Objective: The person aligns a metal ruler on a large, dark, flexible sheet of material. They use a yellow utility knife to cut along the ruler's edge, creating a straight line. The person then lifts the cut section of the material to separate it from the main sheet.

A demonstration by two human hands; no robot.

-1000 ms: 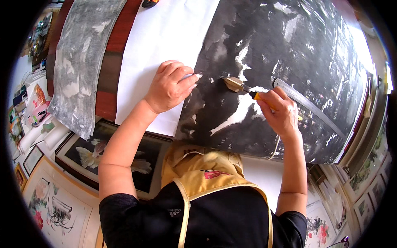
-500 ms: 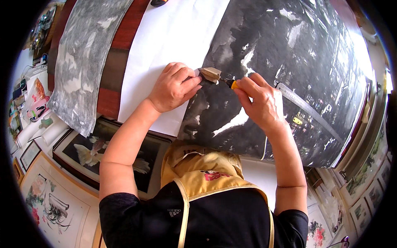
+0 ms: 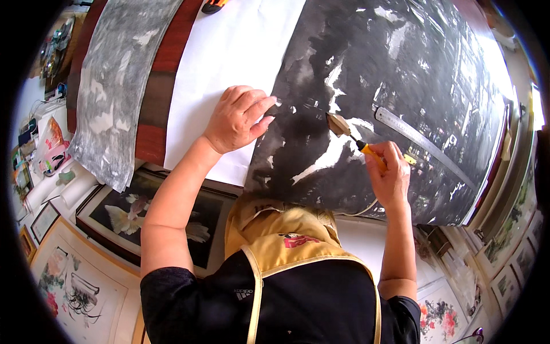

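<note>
My right hand is closed around the yellow handle of a tacking iron. Its pointed, trowel-shaped metal head is over the black-and-white mottled sheet; whether it touches cannot be made out. A pale cord runs at the near edge below that hand. My left hand lies over white paper, at its border with the dark sheet. Thumb and forefinger are apart, with nothing seen between them.
A steel ruler lies on the dark sheet at right. An orange-and-black tool sits at the far edge. At left, a grey mottled strip covers part of the red-brown table. A framed picture stands near left.
My right hand has drawn the iron right and nearer to me, away from the left hand. The left fingers have parted at the paper's edge. The ruler and papers have shifted slightly in view.
</note>
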